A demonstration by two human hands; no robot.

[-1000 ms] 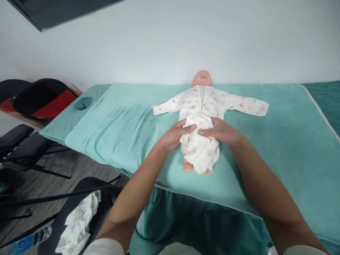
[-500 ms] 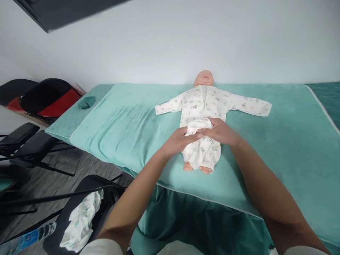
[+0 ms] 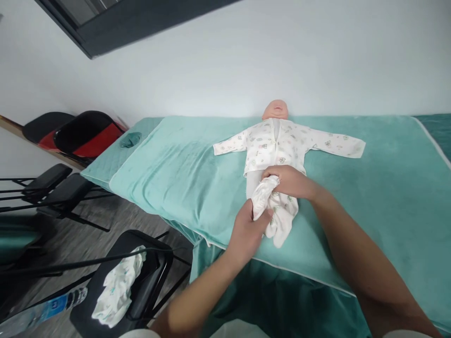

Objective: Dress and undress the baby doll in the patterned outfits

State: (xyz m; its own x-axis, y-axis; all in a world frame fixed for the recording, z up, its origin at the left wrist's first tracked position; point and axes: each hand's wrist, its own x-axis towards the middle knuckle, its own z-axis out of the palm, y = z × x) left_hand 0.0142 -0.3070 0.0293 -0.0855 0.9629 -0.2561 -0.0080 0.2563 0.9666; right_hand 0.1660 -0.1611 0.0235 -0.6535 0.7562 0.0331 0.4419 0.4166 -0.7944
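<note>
Head view — doll (image 3: 275,146) headfirst toward wall (image 3: 317,61).

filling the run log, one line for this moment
left hand: gripping bunched white cloth | right hand: gripping same cloth | pink-headed doll: lying on velvety mint-green cover

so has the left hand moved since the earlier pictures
Yes: the left hand has moved toward the near edge of the green bed, farther from the doll's head.
</note>
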